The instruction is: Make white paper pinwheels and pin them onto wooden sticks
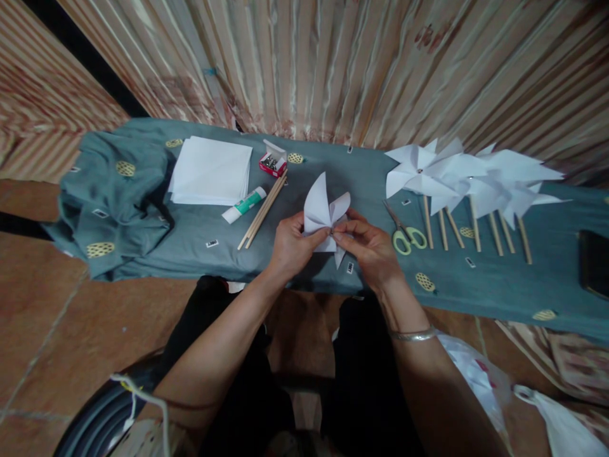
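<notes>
A white paper pinwheel is held between both hands over the front of the cloth-covered table. My left hand grips its left side, with the thumb pressed near the centre. At that same centre, my right hand pinches with thumb and fingertips; a small pin-like thing seems to be there, too small to make out. No stick shows on this pinwheel. To the right of my right hand lie scissors with pale green handles. Several wooden sticks lie left of the pinwheel.
A glue stick, a stack of white paper and a small red box of metal pieces are on the left. Finished-looking pinwheels on sticks overlap at the right. A dark phone-like object lies at the right edge.
</notes>
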The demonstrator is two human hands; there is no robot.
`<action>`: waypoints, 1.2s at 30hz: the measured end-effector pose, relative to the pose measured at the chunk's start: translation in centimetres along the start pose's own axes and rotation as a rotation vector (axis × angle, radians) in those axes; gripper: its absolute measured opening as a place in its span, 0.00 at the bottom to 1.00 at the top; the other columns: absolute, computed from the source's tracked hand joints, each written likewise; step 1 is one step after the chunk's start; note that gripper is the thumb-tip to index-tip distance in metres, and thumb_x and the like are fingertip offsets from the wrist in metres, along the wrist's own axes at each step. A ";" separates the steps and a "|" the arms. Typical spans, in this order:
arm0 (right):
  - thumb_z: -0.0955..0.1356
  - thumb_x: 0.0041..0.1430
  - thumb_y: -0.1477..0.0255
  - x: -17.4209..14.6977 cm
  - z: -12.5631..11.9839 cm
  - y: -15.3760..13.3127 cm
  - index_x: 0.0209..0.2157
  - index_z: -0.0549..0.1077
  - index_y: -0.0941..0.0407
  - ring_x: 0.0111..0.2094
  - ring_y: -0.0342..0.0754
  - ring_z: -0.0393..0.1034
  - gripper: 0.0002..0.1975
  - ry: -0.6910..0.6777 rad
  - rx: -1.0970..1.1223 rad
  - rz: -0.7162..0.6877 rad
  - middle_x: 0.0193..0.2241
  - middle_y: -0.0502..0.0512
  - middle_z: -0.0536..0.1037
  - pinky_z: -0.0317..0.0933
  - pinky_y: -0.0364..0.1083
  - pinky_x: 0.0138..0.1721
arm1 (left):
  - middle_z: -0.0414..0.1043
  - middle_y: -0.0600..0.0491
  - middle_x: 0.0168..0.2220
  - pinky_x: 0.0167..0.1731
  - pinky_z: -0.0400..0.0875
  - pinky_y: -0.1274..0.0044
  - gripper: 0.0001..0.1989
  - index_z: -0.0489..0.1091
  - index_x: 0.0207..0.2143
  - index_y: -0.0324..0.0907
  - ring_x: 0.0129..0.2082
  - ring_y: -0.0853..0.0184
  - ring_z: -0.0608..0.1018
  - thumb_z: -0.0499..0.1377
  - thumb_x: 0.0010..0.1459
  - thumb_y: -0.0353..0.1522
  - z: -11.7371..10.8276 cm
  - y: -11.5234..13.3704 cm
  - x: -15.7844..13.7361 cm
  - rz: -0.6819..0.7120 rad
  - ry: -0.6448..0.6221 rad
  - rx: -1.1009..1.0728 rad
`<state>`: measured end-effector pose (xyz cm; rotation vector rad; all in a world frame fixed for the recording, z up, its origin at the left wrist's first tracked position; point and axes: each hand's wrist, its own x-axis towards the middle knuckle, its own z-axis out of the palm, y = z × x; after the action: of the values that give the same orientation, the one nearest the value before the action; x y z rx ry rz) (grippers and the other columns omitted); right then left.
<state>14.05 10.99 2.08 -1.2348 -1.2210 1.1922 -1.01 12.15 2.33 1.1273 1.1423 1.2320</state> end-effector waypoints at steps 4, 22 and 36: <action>0.76 0.43 0.63 0.0 0.2 -0.1 0.27 0.78 0.51 0.57 0.56 0.66 0.10 -0.004 0.056 0.043 0.50 0.53 0.75 0.60 0.57 0.58 | 0.74 0.55 0.24 0.26 0.66 0.78 0.08 0.76 0.26 0.37 0.23 0.70 0.72 0.66 0.42 0.32 0.1 0.0 0.0 -0.010 0.013 -0.014; 0.77 0.41 0.65 -0.2 0.9 -0.3 0.25 0.78 0.52 0.44 0.50 0.69 0.10 0.033 0.213 0.072 0.37 0.51 0.75 0.61 0.52 0.53 | 0.76 0.55 0.24 0.30 0.69 0.78 0.11 0.77 0.25 0.37 0.25 0.70 0.73 0.69 0.36 0.32 0.2 0.4 -0.1 -0.115 -0.009 -0.227; 0.75 0.47 0.65 -0.4 1.2 -0.3 0.28 0.77 0.52 0.42 0.50 0.70 0.08 0.048 0.156 0.010 0.34 0.52 0.77 0.63 0.50 0.47 | 0.79 0.53 0.28 0.34 0.71 0.76 0.12 0.79 0.27 0.37 0.27 0.67 0.77 0.71 0.36 0.32 -0.2 0.5 -0.1 -0.112 -0.031 -0.222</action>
<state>12.80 10.62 2.30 -1.1480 -1.0669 1.2345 -1.26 12.04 2.86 0.9015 1.0048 1.2173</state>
